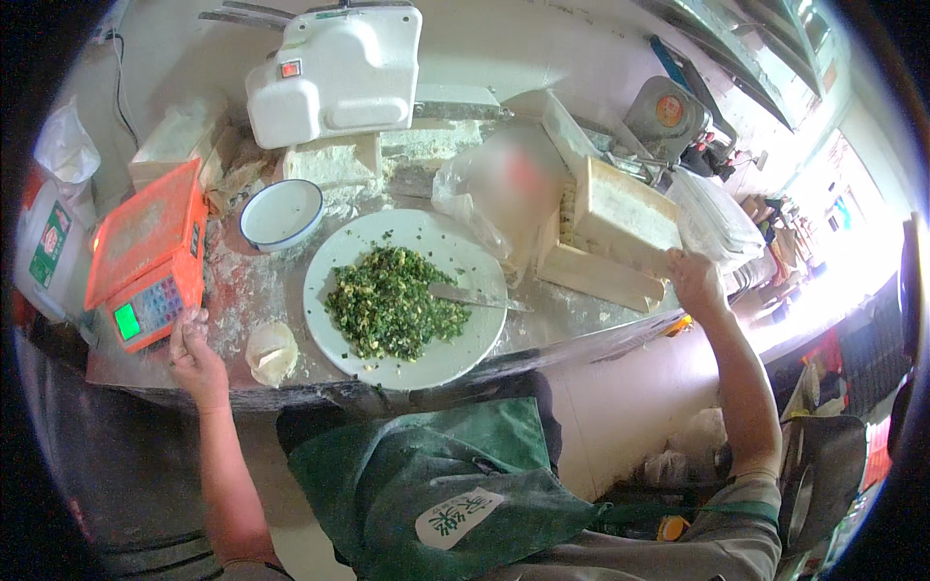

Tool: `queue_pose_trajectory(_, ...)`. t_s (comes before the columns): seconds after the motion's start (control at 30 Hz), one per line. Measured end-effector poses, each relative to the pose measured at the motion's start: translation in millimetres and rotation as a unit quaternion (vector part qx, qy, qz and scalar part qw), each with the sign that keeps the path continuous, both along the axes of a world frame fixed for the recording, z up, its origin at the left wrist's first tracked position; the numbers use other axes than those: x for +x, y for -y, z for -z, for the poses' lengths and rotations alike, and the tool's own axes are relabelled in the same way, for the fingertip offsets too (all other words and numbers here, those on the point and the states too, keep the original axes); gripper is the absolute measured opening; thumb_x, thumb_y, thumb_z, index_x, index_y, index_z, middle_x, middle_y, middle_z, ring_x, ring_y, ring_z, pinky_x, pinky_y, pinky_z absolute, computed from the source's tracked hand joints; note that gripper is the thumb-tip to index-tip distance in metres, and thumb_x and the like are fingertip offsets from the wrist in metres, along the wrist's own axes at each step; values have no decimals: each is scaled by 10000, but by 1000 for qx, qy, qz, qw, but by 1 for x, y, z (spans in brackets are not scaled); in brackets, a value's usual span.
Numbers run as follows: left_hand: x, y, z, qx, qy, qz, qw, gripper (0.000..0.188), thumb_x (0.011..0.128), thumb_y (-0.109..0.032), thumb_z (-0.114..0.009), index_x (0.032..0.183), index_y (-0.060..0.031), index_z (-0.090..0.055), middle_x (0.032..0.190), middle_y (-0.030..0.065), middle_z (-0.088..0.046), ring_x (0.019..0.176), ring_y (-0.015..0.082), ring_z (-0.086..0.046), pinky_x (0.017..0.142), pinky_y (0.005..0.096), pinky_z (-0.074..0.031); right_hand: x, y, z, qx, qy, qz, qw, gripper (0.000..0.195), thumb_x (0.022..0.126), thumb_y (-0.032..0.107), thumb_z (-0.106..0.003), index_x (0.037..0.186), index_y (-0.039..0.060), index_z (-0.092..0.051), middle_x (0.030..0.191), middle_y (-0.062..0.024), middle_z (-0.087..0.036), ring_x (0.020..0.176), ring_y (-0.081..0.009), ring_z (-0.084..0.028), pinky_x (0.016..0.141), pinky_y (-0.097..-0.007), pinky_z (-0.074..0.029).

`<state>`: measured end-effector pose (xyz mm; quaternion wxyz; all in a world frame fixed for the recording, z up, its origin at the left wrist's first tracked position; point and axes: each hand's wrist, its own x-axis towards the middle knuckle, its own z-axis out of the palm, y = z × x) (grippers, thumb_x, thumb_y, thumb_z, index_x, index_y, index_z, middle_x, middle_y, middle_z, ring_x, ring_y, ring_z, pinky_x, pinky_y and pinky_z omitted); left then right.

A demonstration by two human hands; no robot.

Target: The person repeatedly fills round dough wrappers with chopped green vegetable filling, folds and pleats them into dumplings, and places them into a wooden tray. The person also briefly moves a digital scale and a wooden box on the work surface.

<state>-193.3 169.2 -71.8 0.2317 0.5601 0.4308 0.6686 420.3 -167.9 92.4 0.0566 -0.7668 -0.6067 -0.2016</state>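
My right hand (699, 285) grips the near right corner of a floured wooden tray (631, 207), which sits at a slant over another wooden tray (599, 274). At the left, my left hand (195, 356) touches the front corner of an orange digital scale (149, 247) with a lit display; whether its fingers grip anything is unclear. Between my hands lies a large white plate (407, 374) with chopped green filling (392, 301) and a flat metal spatula or blade (479, 296) resting on it. Stacked dough wrappers (272, 354) lie left of the plate.
A white enamel bowl (281, 216) with a blue rim stands behind the wrappers. A white machine (338, 76) with a red switch is at the back. Plastic bags (472, 218) lie behind the plate, and clear plastic containers (716, 218) are at the right.
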Motion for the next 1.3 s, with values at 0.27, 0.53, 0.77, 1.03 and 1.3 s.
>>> queue_pose_trajectory(0.27,-17,-11,16,-106,-7,15,994,375,1009,-263,-425,1048,4,-686,806,6,-626,697,87,-515,601,239,-387,-3,-13,14,-54,43,16,997,116,858,57,-555,961,71,-605,815,-125,-627,824,-329,-641,750,-428,-519)
queue_pose_trajectory(0.53,-18,-5,7,-144,-76,8,987,380,994,-245,-405,1059,-11,-697,807,6,-625,726,98,-546,628,243,-415,0,-14,16,-34,-11,-30,999,145,901,52,-544,997,12,-645,800,-173,-633,777,-355,-643,686,-407,-515)
queue_pose_trajectory(0.77,-21,-8,15,-116,-98,11,988,373,995,-258,-422,1028,-15,-703,807,10,-621,738,91,-537,631,243,-411,10,-5,16,-53,-48,-2,997,211,907,98,-620,1085,-11,-658,853,-216,-639,793,-387,-632,699,-445,-512)
queue_pose_trajectory(1.03,-21,-3,10,-139,-166,-11,976,383,1011,-245,-405,1110,-7,-687,884,14,-627,789,107,-537,677,247,-417,-13,-18,1,-95,-42,42,994,191,912,109,-604,1073,21,-658,876,-224,-650,826,-400,-641,718,-466,-507)
queue_pose_trajectory(1.3,-17,-4,12,-104,-138,5,985,368,996,-227,-413,1023,-5,-705,801,41,-614,737,125,-535,673,273,-438,-28,-27,-10,-104,-121,108,981,173,915,117,-602,1014,5,-687,859,-229,-669,805,-363,-677,725,-428,-515)
